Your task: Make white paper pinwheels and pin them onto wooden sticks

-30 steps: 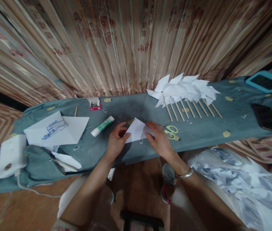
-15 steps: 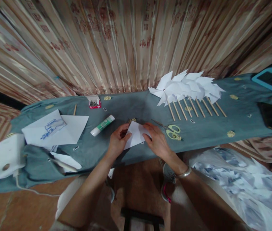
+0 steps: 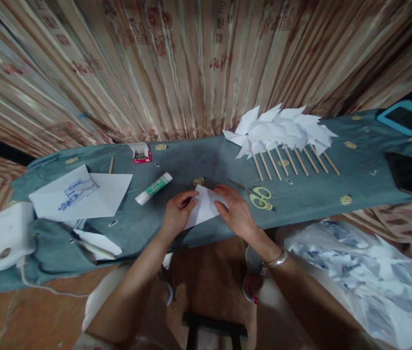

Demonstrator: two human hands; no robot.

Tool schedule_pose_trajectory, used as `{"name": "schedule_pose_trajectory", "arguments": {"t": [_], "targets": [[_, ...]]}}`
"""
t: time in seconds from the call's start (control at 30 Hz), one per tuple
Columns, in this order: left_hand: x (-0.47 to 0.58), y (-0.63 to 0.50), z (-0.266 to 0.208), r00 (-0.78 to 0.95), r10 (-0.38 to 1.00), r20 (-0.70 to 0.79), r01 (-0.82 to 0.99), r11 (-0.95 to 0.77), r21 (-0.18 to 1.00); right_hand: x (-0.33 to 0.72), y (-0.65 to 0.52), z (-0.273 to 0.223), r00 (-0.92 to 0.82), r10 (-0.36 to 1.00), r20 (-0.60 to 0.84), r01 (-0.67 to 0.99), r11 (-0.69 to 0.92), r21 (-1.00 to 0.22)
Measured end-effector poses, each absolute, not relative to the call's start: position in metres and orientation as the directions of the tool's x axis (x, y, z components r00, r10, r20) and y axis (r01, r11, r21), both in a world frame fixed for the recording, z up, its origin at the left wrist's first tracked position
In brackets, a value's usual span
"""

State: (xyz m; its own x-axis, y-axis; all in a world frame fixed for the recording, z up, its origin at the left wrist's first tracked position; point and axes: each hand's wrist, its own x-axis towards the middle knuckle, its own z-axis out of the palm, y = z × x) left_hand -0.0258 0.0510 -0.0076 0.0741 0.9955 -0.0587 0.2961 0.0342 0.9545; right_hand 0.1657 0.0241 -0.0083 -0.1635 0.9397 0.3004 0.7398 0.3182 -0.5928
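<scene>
Half-closed hands (image 3: pixel 180 213) (image 3: pixel 238 213) hold white paper (image 3: pixel 203 208); green label (image 3: pixel 159 184) on glue stick (image 3: pixel 154 188) seems illegible

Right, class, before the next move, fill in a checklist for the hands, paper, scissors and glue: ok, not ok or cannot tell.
1. Left hand touching the paper: ok.
2. Right hand touching it too: ok.
3. Whole paper visible: not ok, hands cover parts.
4. Paper's underside smooth: cannot tell, hidden.
5. Scissors lying beside right hand: ok.
6. Glue stick apart from left hand: ok.
</scene>
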Motion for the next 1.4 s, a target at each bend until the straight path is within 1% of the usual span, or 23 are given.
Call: {"name": "schedule_pose_trajectory", "arguments": {"t": [0.13, 0.3, 0.47, 0.57, 0.7, 0.9, 1.0, 1.1, 1.23, 1.4], "targets": [[-0.025, 0.051, -0.003, 0.081, 0.996, -0.044, 0.279, 0.020, 0.960, 0.166, 0.025, -0.008, -0.146, 0.936, 0.320, 0.732, 0.320, -0.602], [-0.024, 0.052, -0.001, 0.056, 0.996, -0.068, 0.278, 0.050, 0.959, 0.167, 0.025, -0.008, -0.133, 0.924, 0.358, 0.696, 0.344, -0.630], [-0.023, 0.053, -0.003, 0.011, 0.998, -0.061, 0.257, 0.056, 0.965, 0.166, 0.023, -0.006, -0.137, 0.908, 0.395, 0.699, 0.371, -0.611], [-0.022, 0.054, -0.004, -0.006, 0.999, -0.049, 0.233, 0.049, 0.971, 0.165, 0.022, -0.004, -0.145, 0.907, 0.396, 0.694, 0.379, -0.612], [-0.021, 0.054, -0.004, -0.010, 1.000, -0.028, 0.229, 0.029, 0.973, 0.165, 0.021, -0.001, -0.121, 0.912, 0.392, 0.673, 0.365, -0.643], [-0.022, 0.053, -0.005, -0.008, 1.000, -0.027, 0.216, 0.028, 0.976, 0.166, 0.021, 0.004, -0.053, 0.950, 0.309, 0.617, 0.274, -0.738], [-0.021, 0.053, -0.005, 0.003, 1.000, -0.029, 0.171, 0.028, 0.985, 0.166, 0.021, 0.005, 0.009, 0.967, 0.254, 0.578, 0.202, -0.790], [-0.021, 0.053, -0.003, 0.026, 0.999, -0.035, 0.134, 0.031, 0.991, 0.166, 0.022, 0.004, 0.036, 0.975, 0.219, 0.560, 0.162, -0.812], [-0.021, 0.053, -0.003, 0.028, 0.998, -0.056, 0.134, 0.052, 0.990, 0.166, 0.020, 0.002, -0.020, 0.966, 0.259, 0.592, 0.220, -0.775], [-0.023, 0.054, -0.005, 0.020, 0.997, -0.071, 0.119, 0.068, 0.991, 0.166, 0.017, 0.001, -0.102, 0.932, 0.348, 0.671, 0.323, -0.667]]}}
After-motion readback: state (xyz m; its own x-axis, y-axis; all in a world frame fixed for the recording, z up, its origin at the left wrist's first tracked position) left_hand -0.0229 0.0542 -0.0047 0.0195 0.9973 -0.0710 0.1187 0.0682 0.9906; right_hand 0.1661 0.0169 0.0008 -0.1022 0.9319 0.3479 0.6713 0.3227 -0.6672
